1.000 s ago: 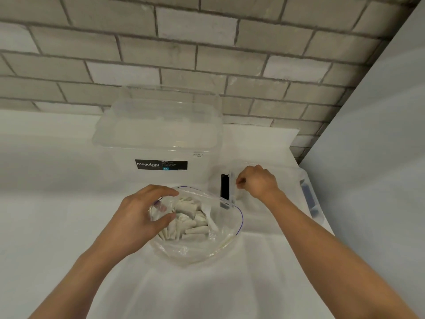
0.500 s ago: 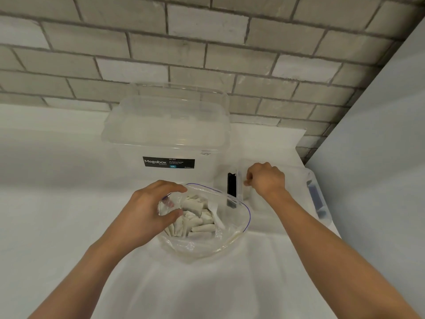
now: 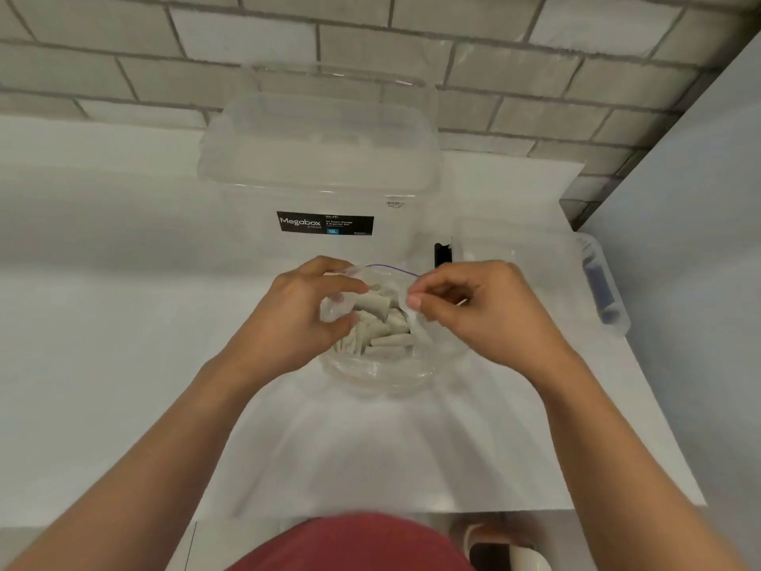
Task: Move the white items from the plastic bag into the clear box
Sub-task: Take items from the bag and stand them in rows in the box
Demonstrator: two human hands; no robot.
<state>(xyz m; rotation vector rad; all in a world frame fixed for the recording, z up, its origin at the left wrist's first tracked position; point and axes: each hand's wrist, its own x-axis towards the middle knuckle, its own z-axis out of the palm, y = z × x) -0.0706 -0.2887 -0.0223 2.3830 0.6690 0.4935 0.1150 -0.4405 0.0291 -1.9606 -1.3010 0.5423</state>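
Head view: clear box [image 3: 317,158] behind plastic bag [image 3: 370,366], clear lid [image 3: 535,257] at right.

Bright, diffuse light is washing the white table [image 3: 103,364] pale. A broad, soft shadow is lying across it toward 9 o'clock. The wide lens is bending the brick wall [image 3: 535,47] at 12 o'clock and stretching the corners. Motion blur is smearing the forearms [image 3: 164,447] and the red garment [image 3: 354,546] at 6 o'clock. The clear box [image 3: 317,158] is nearly melting into the brightness.
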